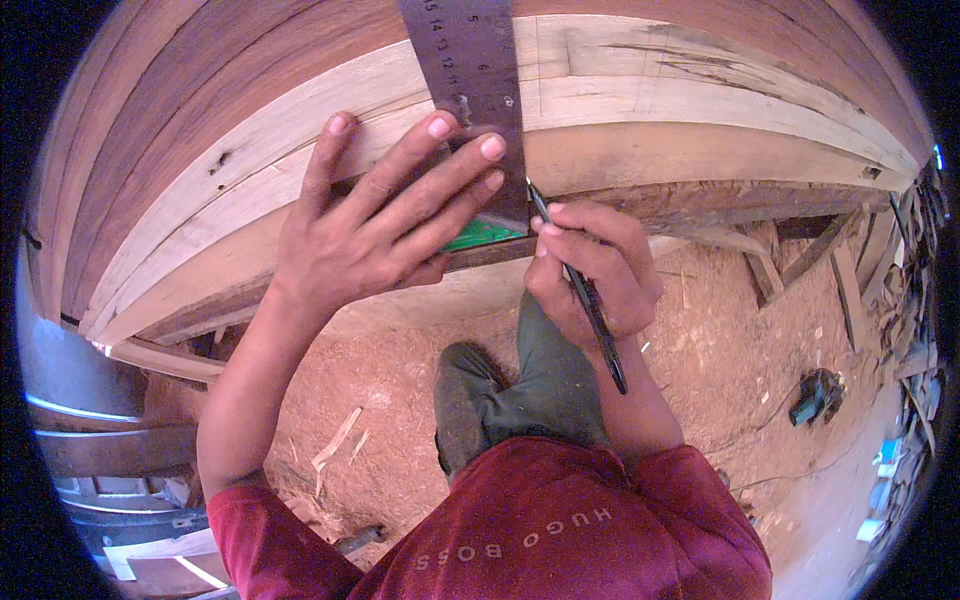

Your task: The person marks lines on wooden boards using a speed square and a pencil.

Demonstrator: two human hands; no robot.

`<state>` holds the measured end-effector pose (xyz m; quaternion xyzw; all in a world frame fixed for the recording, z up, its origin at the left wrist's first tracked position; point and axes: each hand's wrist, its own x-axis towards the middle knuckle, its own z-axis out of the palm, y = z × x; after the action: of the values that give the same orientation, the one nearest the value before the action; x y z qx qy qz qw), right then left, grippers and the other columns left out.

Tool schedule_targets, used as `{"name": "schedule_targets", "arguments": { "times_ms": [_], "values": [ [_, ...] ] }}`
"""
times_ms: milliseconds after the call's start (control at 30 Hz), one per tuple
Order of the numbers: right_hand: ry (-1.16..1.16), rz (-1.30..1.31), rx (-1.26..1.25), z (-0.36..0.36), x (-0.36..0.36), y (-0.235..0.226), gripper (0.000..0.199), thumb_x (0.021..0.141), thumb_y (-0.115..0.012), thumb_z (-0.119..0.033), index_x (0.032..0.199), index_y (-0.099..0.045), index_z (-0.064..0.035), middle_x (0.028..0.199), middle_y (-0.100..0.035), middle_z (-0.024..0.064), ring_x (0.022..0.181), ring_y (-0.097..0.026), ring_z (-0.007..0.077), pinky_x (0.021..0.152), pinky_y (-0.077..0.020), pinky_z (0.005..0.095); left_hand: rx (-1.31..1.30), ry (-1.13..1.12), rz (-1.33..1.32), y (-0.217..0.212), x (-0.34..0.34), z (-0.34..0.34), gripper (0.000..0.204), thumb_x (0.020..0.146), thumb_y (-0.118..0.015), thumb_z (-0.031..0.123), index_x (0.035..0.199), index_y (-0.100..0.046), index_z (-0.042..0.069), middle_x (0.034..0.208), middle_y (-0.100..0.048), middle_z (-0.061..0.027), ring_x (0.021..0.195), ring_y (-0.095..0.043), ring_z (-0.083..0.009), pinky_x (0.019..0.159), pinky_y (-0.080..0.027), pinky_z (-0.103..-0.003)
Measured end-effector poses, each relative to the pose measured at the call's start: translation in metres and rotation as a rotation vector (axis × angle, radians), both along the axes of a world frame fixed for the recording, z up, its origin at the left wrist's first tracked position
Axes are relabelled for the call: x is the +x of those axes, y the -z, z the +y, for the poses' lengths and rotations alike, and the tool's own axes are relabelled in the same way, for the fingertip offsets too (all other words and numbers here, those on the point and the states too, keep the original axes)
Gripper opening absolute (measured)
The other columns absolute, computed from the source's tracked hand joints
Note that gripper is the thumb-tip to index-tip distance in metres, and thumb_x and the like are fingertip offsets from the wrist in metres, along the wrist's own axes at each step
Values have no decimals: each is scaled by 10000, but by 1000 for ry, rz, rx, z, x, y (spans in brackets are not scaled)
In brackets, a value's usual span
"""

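My left hand (pixel 375 220) lies palm down with its fingers spread, the fingertips on a pale plank and on the near end of a dark metal ruler (pixel 480 70). That ruler has marked scales and runs away from me across the planks. A green piece (pixel 485 234) shows at its near end, partly under my left hand; I cannot tell whether the two are joined. In my right hand (pixel 600 270) is a slim black pen (pixel 590 300), pinched between thumb and fingers. Its tip touches or nearly touches the plank beside the ruler's right edge.
Curved, layered planks (pixel 650 95) span the far side, some pale with dark cracks. Below their rough near edge are wooden braces (pixel 845 285). Wood shavings cover the brown floor (pixel 720 330). A dark green corded tool (pixel 817 397) lies at right, near stacked scrap wood (pixel 915 340).
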<state>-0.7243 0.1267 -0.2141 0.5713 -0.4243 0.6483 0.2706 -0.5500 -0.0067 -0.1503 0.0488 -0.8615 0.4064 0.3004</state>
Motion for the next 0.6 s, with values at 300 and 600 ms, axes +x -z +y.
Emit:
{"name": "schedule_targets", "arguments": {
  "times_ms": [300, 600],
  "values": [
    [39, -54, 139, 12, 2, 3, 257, 670, -702, 105, 876, -677, -47, 901, -681, 124, 763, -692, 232, 668, -587, 325, -19, -12, -16, 0, 0, -1, 647, 768, -508, 535, 1386, -568, 353, 1535, -449, 130, 1407, -443, -132, 1221, -152, -617],
    [47, 44, 77, -10, -7, -33, 243, 697, -758, 24, 912, -692, -67, 793, -669, 95, 701, -664, 248, 627, -549, 338, -5, 4, -13, -1, 1, -1, 638, 780, -495, 568, 1378, -572, 362, 1538, -443, 134, 1410, -438, -131, 1224, -154, -606]
  ]
}}
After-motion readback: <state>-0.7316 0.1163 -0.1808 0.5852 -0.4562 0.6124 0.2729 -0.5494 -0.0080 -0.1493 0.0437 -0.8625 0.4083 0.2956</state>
